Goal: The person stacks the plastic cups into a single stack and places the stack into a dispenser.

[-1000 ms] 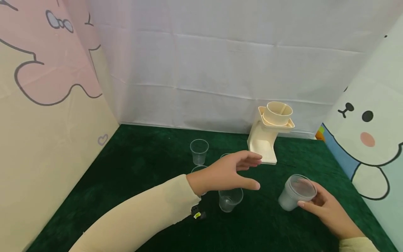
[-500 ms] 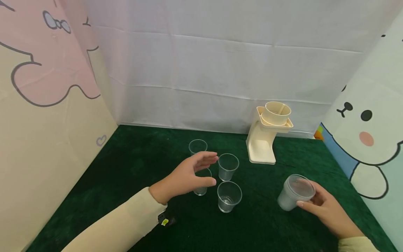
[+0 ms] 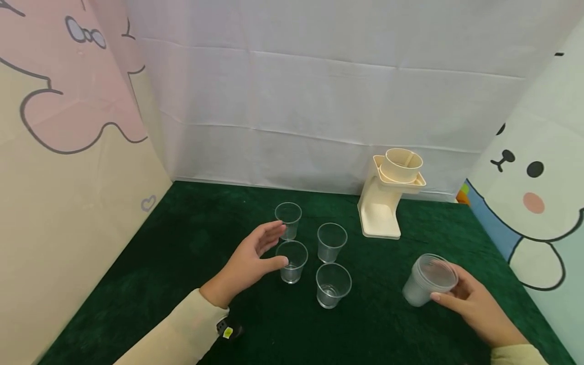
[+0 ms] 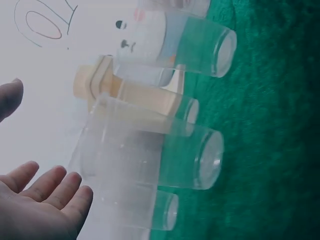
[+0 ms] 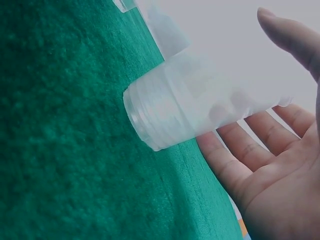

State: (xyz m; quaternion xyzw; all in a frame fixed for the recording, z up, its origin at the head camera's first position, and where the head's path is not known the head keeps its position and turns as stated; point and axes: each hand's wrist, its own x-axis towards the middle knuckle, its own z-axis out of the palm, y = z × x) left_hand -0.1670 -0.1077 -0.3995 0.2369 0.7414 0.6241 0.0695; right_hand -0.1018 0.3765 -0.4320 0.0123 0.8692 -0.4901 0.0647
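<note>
My left hand (image 3: pixel 248 261), thumb and fingers spread apart, is beside the front-left clear plastic cup (image 3: pixel 292 261). A gap shows between its fingertips and the nearest cup (image 4: pixel 150 150) in the left wrist view. Three more clear cups stand upright close by: the back-left cup (image 3: pixel 288 220), the back-right cup (image 3: pixel 331 242) and the front-right cup (image 3: pixel 333 285). On the right, my right hand (image 3: pixel 479 304) holds a stack of nested plastic cups (image 3: pixel 422 284), thumb in front and fingers behind. The stack's base (image 5: pixel 142 117) is at the green cloth in the right wrist view.
A cream-coloured stand (image 3: pixel 380 218) with a round cup-like holder (image 3: pixel 402 165) on top is at the back right. Green cloth (image 3: pixel 205 228) covers the table. A white curtain (image 3: pixel 274 101) hangs behind, with cartoon-printed sheets on both sides.
My left hand has moved left and slightly down, from over the right-hand cups to beside the front-left one, uncovering the others. The right hand and its stack stay in place.
</note>
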